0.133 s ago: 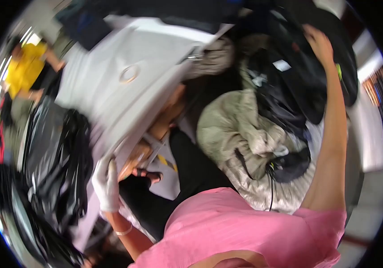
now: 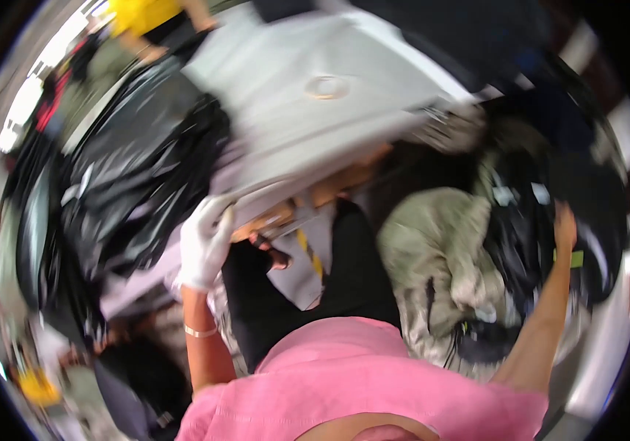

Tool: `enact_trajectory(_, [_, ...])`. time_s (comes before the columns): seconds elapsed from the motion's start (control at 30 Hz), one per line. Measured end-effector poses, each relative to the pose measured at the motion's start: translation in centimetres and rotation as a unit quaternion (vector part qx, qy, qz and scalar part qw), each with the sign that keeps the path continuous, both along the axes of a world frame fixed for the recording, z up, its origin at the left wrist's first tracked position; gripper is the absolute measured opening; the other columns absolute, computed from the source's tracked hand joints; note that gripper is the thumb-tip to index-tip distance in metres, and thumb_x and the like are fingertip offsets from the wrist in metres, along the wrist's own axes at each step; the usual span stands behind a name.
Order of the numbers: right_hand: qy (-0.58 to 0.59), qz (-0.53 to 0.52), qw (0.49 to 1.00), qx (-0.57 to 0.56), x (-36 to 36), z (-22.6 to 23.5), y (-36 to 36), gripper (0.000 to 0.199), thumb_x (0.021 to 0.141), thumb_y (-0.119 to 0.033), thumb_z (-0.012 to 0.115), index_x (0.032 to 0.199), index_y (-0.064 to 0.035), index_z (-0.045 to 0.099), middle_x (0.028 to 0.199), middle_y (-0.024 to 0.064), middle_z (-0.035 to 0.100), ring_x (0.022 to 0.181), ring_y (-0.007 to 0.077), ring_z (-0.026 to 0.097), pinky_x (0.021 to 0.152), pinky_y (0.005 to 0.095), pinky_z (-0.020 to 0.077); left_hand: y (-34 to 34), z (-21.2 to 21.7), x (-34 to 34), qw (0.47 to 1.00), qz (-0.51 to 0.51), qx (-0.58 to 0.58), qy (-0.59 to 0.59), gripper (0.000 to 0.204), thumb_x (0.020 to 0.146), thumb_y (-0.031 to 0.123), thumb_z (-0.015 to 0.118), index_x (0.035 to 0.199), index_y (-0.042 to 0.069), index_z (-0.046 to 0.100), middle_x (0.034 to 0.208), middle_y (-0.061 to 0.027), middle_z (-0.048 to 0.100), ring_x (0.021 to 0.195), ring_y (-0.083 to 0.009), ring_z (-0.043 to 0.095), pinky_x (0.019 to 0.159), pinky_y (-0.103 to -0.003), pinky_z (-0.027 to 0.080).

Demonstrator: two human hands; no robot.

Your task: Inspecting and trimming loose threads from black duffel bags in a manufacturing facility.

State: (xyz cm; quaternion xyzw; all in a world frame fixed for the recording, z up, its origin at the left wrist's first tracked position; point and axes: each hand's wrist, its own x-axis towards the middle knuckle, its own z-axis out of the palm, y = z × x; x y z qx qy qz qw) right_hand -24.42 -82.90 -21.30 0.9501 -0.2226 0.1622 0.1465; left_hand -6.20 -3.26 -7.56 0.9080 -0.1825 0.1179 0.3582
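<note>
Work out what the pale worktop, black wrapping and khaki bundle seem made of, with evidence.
Pale worktop: perhaps low-sheen laminate, looking smooth and flat, though blurred.
Black wrapping: probably glossy plastic film, given its crinkles and bright highlights.
Khaki bundle: likely soft fabric with slight sheen, judging by loose folds.

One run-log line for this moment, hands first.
left hand: gloved, at edge of white table | right hand: bare, at black fabric, grip unclear | nearby: khaki cloth, black plastic
</note>
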Motion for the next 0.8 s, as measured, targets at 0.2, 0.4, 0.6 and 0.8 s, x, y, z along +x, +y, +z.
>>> enact_trajectory(0.2, [-0.031,-0.159,0.962,0.221,-3.0,-5.5,0.4,0.045,0.084,-0.003,0.051,0.122,-0.0206,0.066,0.108,0.0144,0.069,0.101,0.0292,0.066,0.086,0.0401,0.051,8.7,1.2,-0.4,0.979,0.129,0.037,-0.156,0.015,0.086,0.003,0.06,0.099,0.0,0.066,0.099,-0.011,0.066,0.085,-0.0261,0.064,0.077,-0.031,0.05])
enact_trajectory(0.4, [-0.117,-0.032,0.976,0.179,-0.8,0.0,4.7,0.033,0.09,-0.01,0.057,0.122,-0.0131,0.065,0.108,0.0131,0.07,0.097,0.0303,0.068,0.082,0.0383,0.0508,10.4,2.8,5.3,0.927,0.16,0.21,-0.268,0.022,0.084,0.016,0.065,0.104,0.006,0.066,0.107,-0.0113,0.064,0.099,-0.0302,0.061,0.087,-0.039,0.049])
enact_trajectory(0.6, [-0.075,0.131,0.958,0.243,9.3,5.1,23.3,0.025,0.087,-0.002,0.06,0.11,-0.008,0.069,0.099,0.0157,0.07,0.088,0.0295,0.069,0.077,0.0342,0.0514,11.7,0.5,13.0,0.913,0.198,0.34,-0.102,0.034,0.088,0.038,0.061,0.109,0.013,0.069,0.112,-0.0091,0.064,0.101,-0.0315,0.06,0.087,-0.042,0.05])
enact_trajectory(0.8, [-0.036,0.334,0.879,0.339,13.3,6.6,37.4,0.046,0.07,0.011,0.053,0.108,-0.009,0.069,0.098,0.0122,0.07,0.089,0.0275,0.068,0.078,0.0347,0.053,12.2,0.0,13.4,0.885,0.218,0.349,-0.216,0.022,0.088,0.03,0.062,0.079,0.01,0.066,0.084,-0.0085,0.06,0.084,-0.0302,0.061,0.07,-0.041,0.051])
